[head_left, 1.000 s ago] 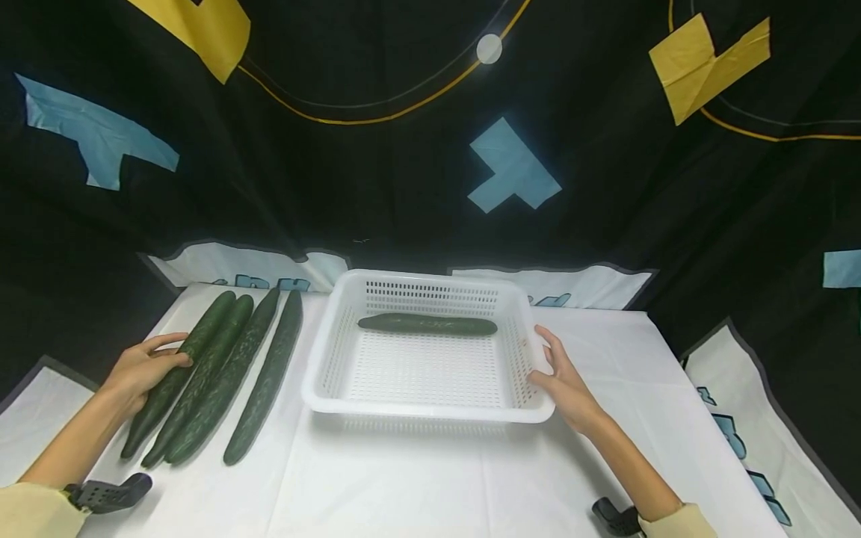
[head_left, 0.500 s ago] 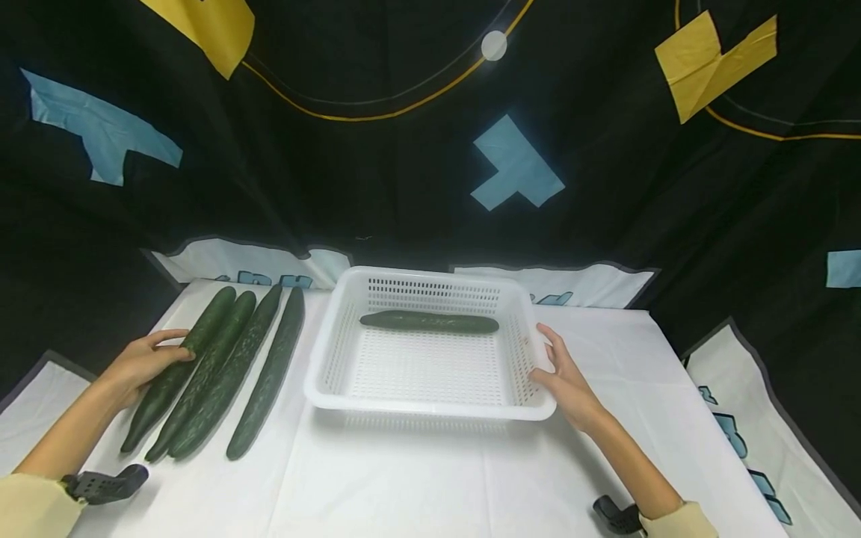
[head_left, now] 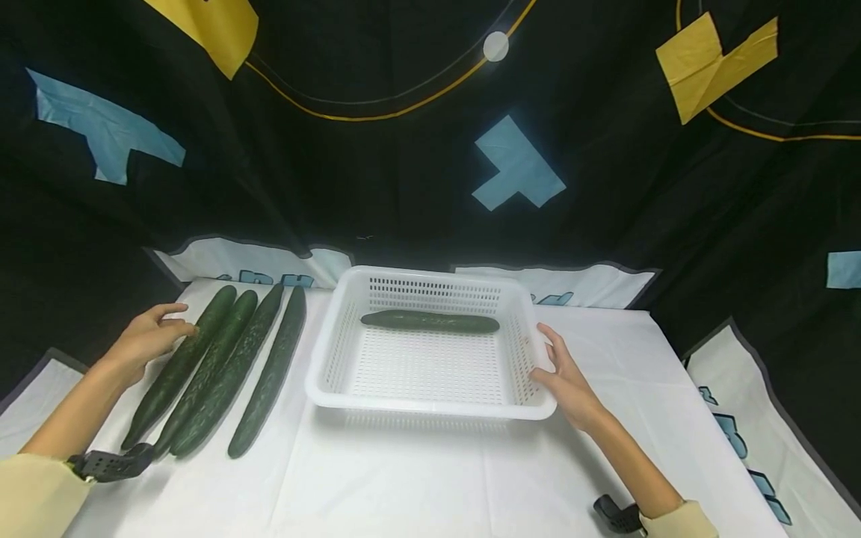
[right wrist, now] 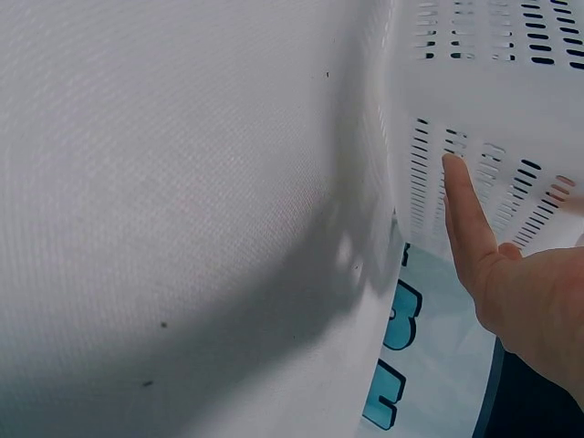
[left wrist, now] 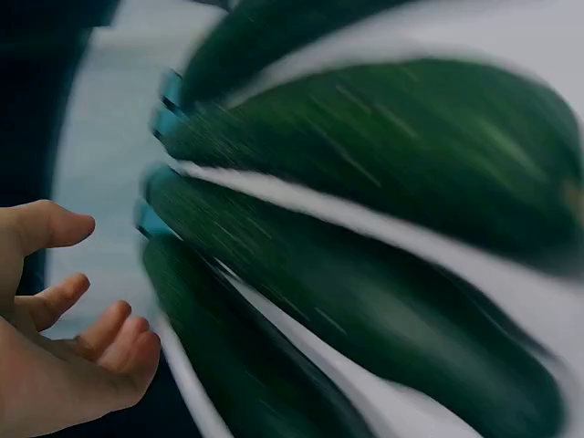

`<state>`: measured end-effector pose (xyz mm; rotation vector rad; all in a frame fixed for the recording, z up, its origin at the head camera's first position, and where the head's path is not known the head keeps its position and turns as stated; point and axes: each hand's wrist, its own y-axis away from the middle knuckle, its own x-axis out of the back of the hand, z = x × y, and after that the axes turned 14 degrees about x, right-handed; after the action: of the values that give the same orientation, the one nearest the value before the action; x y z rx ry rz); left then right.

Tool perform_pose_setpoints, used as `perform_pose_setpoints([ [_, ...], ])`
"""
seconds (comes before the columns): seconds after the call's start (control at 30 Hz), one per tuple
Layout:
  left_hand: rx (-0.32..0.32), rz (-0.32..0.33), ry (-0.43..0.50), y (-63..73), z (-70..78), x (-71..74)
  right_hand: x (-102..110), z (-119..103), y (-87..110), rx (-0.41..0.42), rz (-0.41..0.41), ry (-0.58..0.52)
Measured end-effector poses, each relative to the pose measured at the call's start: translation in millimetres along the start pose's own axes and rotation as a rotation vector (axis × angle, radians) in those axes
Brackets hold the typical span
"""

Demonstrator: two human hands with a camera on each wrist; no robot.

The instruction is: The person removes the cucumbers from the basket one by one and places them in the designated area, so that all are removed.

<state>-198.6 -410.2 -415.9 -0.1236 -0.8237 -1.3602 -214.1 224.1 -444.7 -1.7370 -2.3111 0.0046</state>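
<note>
Several long dark green cucumbers lie side by side at the left of the table; the outermost cucumber (head_left: 178, 370) is nearest my left hand (head_left: 148, 340). That hand hovers at its outer side, fingertips overlapping it in the head view. In the left wrist view the left hand (left wrist: 73, 365) shows loosely bent fingers with nothing between them. A white perforated plastic basket (head_left: 430, 410) stands in the middle, with one cucumber (head_left: 430, 322) lying crosswise near its far wall. My right hand (head_left: 568, 381) grips the basket's right side, thumb at the rim and fingers (right wrist: 467, 210) along the slotted wall.
A white cloth (head_left: 397, 486) covers the table. Black fabric (head_left: 377, 194) with yellow and blue patches hangs behind it. A lone cucumber (head_left: 269, 373) lies slightly apart, between the others and the basket.
My left hand has come off the outermost cucumber, rising and shifting toward the far side. The cucumbers, the basket and my right hand stay put; the head view has shifted slightly.
</note>
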Motion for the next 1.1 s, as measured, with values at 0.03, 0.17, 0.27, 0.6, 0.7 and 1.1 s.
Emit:
perform_pose_setpoints([
  [0.03, -0.027, 0.003, -0.001, 1.1, 9.2, -1.1, 0.2, 0.3, 0.2, 0.0, 0.0, -0.002],
  [0.17, -0.161, -0.06, -0.025, 6.0, 56.8, -10.5, 0.5, 0.9, 0.8, -0.01, 0.004, -0.003],
  [0.27, -0.238, -0.157, -0.071, 9.5, 98.3, -23.0, 0.5, 0.6, 0.9, -0.013, 0.005, -0.004],
  [0.6, -0.346, -0.381, -0.225, 4.6, 209.9, -98.6, 1.1, 1.2, 0.7, -0.009, 0.002, -0.003],
  [0.7, -0.37, -0.456, -0.273, -5.0, 227.6, -123.0, 0.8, 1.3, 1.0, -0.011, 0.004, -0.002],
  [1.1, -0.343, -0.713, -0.4, -29.7, 253.8, -203.6, 0.0, 0.0, -0.3, -0.007, 0.001, 0.008],
])
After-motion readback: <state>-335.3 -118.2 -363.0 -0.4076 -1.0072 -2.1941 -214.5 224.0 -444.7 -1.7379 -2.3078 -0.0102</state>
